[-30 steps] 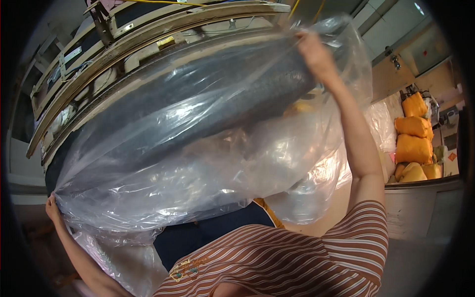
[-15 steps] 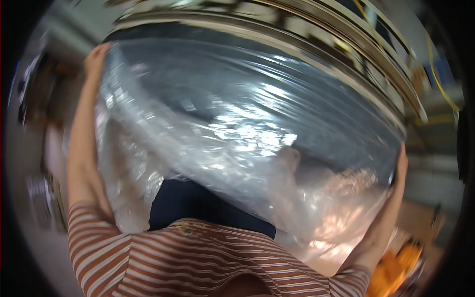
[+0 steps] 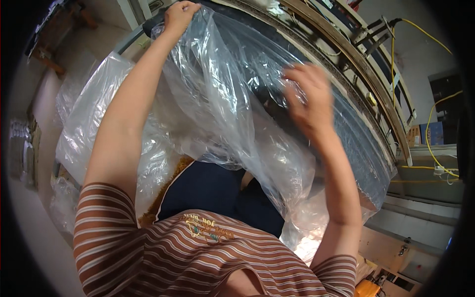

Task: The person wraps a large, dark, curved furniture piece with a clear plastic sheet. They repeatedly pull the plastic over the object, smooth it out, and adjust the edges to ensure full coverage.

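A large clear plastic sheet hangs in folds from the dark grey surface in front of me down to my lap. My left hand is closed on the sheet's far edge at the upper left, thumb and fingers pinching it. My right hand is above the sheet at right of centre, slightly blurred, with its fingers curved and the thumb apart. Nothing shows in its grip. Under and beyond the plastic lies the dark grey surface, its right part covered by a smooth stretch of film.
A long wooden and metal frame runs along the far side. Yellow cables hang at the right near a blue box. More crumpled plastic bulges at my left. An orange thing lies low at the right.
My left hand has moved right along the far side with the sheet. My right hand has left the right edge and come in toward the middle. The sheet, spread wide before, is now bunched.
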Available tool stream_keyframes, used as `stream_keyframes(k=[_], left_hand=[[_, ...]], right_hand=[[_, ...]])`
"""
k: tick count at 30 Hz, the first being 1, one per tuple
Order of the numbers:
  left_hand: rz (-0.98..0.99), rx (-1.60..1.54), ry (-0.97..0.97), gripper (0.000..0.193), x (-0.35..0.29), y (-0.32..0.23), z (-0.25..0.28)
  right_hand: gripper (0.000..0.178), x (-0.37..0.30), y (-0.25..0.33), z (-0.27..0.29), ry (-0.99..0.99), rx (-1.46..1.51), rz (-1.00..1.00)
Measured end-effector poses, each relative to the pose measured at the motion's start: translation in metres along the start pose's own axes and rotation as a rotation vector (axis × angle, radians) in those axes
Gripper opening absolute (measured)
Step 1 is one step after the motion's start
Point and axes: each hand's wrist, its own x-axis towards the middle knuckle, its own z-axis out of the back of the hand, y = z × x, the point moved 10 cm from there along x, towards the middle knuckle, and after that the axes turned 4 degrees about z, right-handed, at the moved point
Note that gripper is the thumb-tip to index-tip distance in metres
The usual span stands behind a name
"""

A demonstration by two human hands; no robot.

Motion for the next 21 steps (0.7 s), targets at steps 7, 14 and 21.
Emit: stream_keyframes(k=[7, 14, 21], left_hand=[[0.003, -0.018, -0.007, 0.033, 0.003, -0.002, -0.002], [-0.081, 0.011, 0.049, 0.034, 0.010, 0.010, -0.009], [-0.110, -0.072, 0.243, 0.036, 0.002, -0.012, -0.039]], right_hand=[[0.042, 0.124, 0.036, -0.180, 0.285, -0.168, 0.271], [0.047, -0.018, -0.029, -0.027, 0.771, -0.565, -0.063], [0.031, -0.242, -0.010, 0.273, 0.668, -1.115, -0.938]])
